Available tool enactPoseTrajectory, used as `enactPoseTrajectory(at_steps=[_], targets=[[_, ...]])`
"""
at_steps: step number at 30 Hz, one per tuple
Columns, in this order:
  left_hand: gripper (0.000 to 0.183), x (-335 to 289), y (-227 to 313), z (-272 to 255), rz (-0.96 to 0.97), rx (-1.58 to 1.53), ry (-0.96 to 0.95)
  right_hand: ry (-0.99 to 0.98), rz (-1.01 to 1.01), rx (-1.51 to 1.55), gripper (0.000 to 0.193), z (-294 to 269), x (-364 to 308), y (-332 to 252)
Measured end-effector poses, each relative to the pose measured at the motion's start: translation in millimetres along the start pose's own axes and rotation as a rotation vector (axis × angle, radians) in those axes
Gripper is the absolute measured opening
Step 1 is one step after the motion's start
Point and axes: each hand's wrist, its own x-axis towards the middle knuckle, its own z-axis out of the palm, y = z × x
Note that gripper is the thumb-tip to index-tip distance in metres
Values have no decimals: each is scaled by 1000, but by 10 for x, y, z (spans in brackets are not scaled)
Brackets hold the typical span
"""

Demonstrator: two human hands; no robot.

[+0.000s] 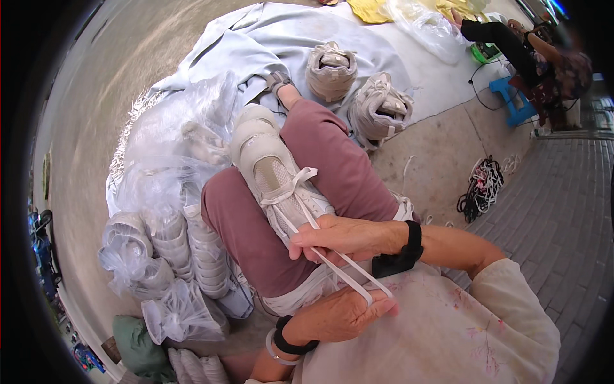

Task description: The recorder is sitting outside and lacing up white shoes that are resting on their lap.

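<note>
A pale cream shoe (254, 142) lies across my lap, its toe pointing away from me. White shoelaces (350, 279) cross its throat and stretch in two strands toward my body. My right hand (348, 237) is closed around the strands just off the shoe's near end. Lower down, close to my shirt, my left hand (348, 315) is closed with the far part of the laces looped over its fingers. A lace loop (303, 179) stands up at the middle of the shoe.
Two more cream shoes (331, 72) stand beyond my knees on a pale sheet (268, 29). Plastic-wrapped shoes (169, 240) crowd my left. A tangle of black and white laces (481, 192) lies right. Another person (569, 67) sits far right, near a blue stool (513, 102).
</note>
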Motion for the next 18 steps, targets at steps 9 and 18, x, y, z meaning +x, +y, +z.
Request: enactPoseTrajectory(at_steps=[9, 18], targets=[[38, -471, -190, -486, -89, -132, 414, -182, -337, -614, 37, -151, -537, 33], [40, -97, -195, -739, -171, -500, 769, -293, -471, -1145, 24, 134, -196, 223]])
